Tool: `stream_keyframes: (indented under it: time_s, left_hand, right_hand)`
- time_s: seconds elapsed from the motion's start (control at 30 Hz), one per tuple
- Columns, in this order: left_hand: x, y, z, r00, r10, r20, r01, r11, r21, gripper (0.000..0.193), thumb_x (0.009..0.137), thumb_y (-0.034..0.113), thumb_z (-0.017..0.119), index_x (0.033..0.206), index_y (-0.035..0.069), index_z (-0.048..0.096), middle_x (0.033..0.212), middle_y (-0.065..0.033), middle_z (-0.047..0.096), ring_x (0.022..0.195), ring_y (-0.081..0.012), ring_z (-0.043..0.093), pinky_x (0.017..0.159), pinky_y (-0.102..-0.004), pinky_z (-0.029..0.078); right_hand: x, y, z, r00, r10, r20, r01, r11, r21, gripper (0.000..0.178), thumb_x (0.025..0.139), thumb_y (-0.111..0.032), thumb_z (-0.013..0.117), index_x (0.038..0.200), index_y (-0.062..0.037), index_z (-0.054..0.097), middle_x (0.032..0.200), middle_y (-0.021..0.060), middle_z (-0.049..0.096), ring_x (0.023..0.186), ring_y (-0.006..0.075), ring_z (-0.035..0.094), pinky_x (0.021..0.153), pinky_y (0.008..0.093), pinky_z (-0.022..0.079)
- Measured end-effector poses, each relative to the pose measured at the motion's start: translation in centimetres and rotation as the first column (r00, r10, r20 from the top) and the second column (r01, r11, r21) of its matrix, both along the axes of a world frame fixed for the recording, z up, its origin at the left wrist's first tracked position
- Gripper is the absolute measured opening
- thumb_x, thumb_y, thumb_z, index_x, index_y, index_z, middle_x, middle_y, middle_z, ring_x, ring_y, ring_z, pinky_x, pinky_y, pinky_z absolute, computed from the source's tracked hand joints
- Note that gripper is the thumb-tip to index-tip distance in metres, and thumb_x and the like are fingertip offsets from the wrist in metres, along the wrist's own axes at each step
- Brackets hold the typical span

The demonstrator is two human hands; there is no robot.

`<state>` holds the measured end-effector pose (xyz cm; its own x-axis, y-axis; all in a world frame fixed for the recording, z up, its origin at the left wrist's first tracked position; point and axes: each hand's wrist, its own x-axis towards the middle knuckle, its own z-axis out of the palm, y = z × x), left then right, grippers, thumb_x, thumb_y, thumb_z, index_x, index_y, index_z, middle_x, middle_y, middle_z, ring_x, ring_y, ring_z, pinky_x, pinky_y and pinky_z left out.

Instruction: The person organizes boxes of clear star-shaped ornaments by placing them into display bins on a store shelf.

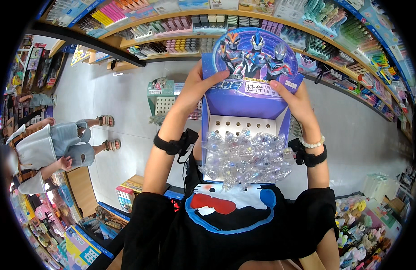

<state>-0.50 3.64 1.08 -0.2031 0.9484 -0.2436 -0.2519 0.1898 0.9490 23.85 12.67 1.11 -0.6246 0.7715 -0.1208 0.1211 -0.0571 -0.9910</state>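
Left hand [199, 85] and right hand [301, 101] hold an open, blue-purple cardboard display box [239, 107] just in front of the person's body, gripping opposite sides of its rounded, figure-printed header panel [255, 56], thumbs across the front. From over here I see crinkly clear plastic packets [246, 159] heaped at the box's near end, and past them a white insert [226, 124] punched with round holes.

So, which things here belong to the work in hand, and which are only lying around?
In hand:
- purple-blue cardboard display box, held by the left hand and right hand
- clear plastic packets inside it

Lying around:
- green-and-white cardboard display box beyond the left forearm
- small multicoloured goods, lower right
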Motion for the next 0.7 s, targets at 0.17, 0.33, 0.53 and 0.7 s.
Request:
stream_keyframes:
  time_s: [0.17,0.33,0.53,0.7]
  left_hand:
    - [0.2,1.0,0.6,0.989,-0.090,-0.114,0.108,0.980,0.168,0.052,0.083,0.013,0.072,0.128,0.002,0.049,0.112,-0.0039,0.062,0.099,-0.0103,0.057,0.085,-0.0247,0.047]
    - [1.0,1.4,-0.2,0.989,-0.070,-0.129,0.094,0.978,0.188,0.048,0.085,0.013,0.070,0.127,0.000,0.050,0.110,-0.0035,0.062,0.098,-0.0087,0.056,0.086,-0.0243,0.046]
    - [1.8,0.9,-0.7,0.962,0.081,-0.259,-0.025,0.977,0.211,0.034,0.086,0.015,0.068,0.114,-0.002,0.059,0.096,-0.0027,0.065,0.085,-0.0070,0.058,0.077,-0.0232,0.047]
    - [-0.2,1.4,-0.7,0.997,0.079,0.003,-0.079,0.992,0.096,0.029,0.087,0.012,0.065,0.113,-0.001,0.062,0.087,-0.0008,0.066,0.076,-0.0059,0.060,0.065,-0.0208,0.047]
  right_hand:
    - [0.9,1.1,0.6,1.000,-0.009,-0.025,0.010,0.999,0.038,0.036,0.087,-0.020,0.069,0.116,-0.0019,0.058,0.103,0.0007,0.064,0.091,0.0071,0.056,0.080,0.0233,0.045]
    - [0.2,2.8,1.2,0.985,-0.092,-0.145,0.095,0.995,0.015,0.043,0.086,-0.016,0.069,0.125,-0.0046,0.056,0.105,-0.0002,0.063,0.091,0.0060,0.055,0.080,0.0214,0.044]
    - [-1.8,1.2,1.0,0.983,-0.181,-0.043,0.185,0.930,0.318,0.036,0.088,-0.012,0.064,0.121,0.0023,0.059,0.109,0.0054,0.066,0.098,0.0105,0.057,0.089,0.0258,0.044]
    - [-1.9,0.8,1.9,0.981,-0.192,-0.036,0.195,0.944,0.266,0.026,0.089,-0.014,0.063,0.110,0.0015,0.065,0.095,0.0022,0.068,0.087,0.0073,0.057,0.079,0.0228,0.045]
